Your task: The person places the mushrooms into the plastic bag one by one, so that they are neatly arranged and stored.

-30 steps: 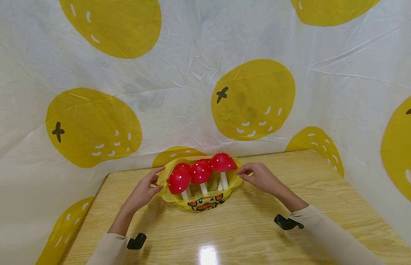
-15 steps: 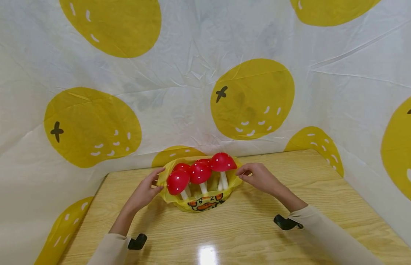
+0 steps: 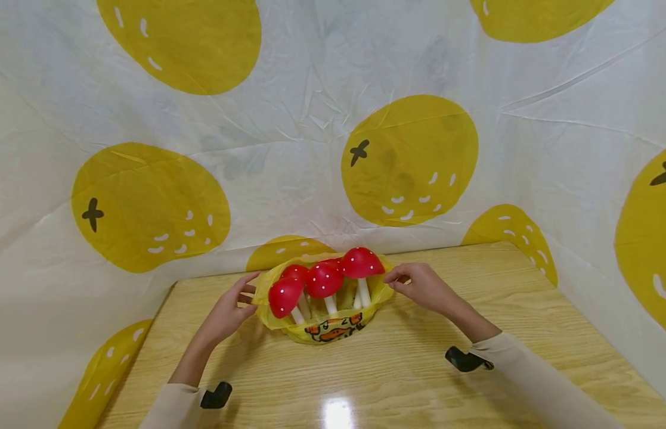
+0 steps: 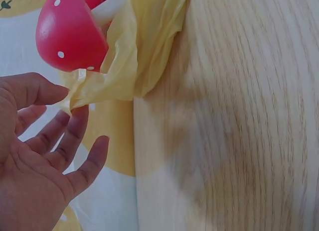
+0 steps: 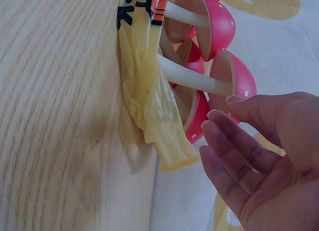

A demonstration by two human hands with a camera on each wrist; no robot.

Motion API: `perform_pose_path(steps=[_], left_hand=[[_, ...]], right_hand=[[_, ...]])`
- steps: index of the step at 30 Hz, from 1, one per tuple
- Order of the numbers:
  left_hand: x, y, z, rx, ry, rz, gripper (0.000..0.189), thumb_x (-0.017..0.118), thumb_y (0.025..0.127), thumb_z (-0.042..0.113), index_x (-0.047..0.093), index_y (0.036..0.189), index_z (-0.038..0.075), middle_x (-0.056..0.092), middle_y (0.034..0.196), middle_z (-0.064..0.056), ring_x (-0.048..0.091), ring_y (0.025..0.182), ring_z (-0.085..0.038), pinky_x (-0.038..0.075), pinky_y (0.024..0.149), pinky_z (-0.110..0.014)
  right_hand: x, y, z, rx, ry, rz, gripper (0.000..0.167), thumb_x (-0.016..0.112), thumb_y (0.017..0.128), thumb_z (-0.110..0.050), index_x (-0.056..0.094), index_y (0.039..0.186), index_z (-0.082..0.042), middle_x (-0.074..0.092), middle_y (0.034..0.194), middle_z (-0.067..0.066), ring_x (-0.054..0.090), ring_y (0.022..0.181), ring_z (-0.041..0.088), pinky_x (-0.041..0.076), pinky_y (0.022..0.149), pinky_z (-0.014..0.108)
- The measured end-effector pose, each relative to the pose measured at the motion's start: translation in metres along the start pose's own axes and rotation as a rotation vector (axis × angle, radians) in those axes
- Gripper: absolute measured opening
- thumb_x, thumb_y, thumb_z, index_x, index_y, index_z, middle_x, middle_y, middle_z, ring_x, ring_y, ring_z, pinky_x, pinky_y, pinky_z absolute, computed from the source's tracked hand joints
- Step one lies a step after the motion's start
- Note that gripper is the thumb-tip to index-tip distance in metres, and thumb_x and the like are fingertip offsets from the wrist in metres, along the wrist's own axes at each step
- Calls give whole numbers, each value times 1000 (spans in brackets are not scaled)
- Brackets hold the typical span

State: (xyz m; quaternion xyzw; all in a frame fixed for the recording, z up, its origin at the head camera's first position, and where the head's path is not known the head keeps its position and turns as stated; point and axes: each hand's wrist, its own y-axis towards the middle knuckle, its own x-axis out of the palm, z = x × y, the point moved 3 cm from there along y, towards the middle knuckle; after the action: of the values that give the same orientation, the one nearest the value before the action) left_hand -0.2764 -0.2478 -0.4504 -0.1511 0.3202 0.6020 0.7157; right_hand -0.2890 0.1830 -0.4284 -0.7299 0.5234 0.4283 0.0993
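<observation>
A yellow translucent plastic bag [image 3: 324, 332] with a printed cartoon face stands on the table, its mouth spread wide. Several toy mushrooms with white stems and white-dotted red caps stick up out of it, the front left mushroom [image 3: 285, 297] leaning left. My left hand [image 3: 229, 313] pinches the bag's left edge; the left wrist view shows the film [image 4: 94, 89] between thumb and fingers, the little finger spread. Beside the bag's right edge is my right hand [image 3: 423, 287], loosely bent. In the right wrist view its fingertips lie close to the rightmost mushroom [image 5: 244, 81], holding nothing.
The light wood table [image 3: 418, 369] extends in front and to both sides of the bag. A white cloth [image 3: 290, 179] printed with big yellow fruit hangs close behind it and down the sides. Black wrist mounts [image 3: 467, 359] jut inward from the sleeves.
My left hand has shifted slightly left, drawing the bag's left edge outward. The front left mushroom leans further left. The right hand stays nearly still.
</observation>
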Motion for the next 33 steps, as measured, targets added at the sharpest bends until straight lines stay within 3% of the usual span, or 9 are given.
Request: perform_pose_path(steps=[22, 28, 33], left_hand=[[0, -4, 1, -24, -25, -21, 64, 63, 93, -7, 41, 153, 4, 55, 130, -24, 61, 108, -35, 57, 80, -32], [4, -2, 4, -20, -1, -31, 62, 65, 93, -4, 47, 150, 9, 59, 123, -20, 60, 103, -31, 55, 76, -29], [9, 1, 8, 7, 12, -50, 64, 68, 92, -1, 46, 152, 12, 53, 124, -17, 51, 106, -32, 51, 76, -29]], right_hand=[[0, 0, -2, -11, -3, -5, 14, 69, 93, -1, 78, 102, -7, 75, 99, 10, 66, 87, 18, 56, 76, 30], [0, 1, 0, -7, -6, -5, 13, 69, 93, -1, 78, 102, -6, 75, 98, 9, 66, 87, 17, 55, 76, 30], [1, 1, 1, -10, 3, -4, 13, 69, 93, -1, 78, 102, -6, 75, 98, 10, 66, 86, 17, 55, 76, 30]])
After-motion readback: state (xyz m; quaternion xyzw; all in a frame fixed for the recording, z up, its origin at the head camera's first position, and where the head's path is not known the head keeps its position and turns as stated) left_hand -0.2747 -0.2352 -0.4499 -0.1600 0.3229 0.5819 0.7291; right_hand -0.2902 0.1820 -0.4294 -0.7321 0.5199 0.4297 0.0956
